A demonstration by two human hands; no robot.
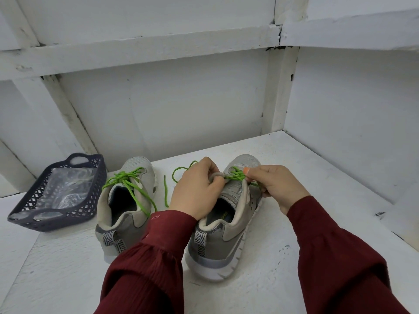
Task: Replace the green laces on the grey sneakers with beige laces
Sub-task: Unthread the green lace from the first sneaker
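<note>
Green laces (235, 175) are being unthreaded from the right-of-frame sneaker (229, 214), both hands' fingers (247, 171) pinching them; pulling through eyelets likely follows.

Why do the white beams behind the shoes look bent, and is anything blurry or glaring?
Head view: the wide-angle lens bows the white beams; light is soft and even, shadows faint; the clear plastic in the dark basket shows mild sheen; the maroon sleeves nearest the camera look slightly soft.
</note>
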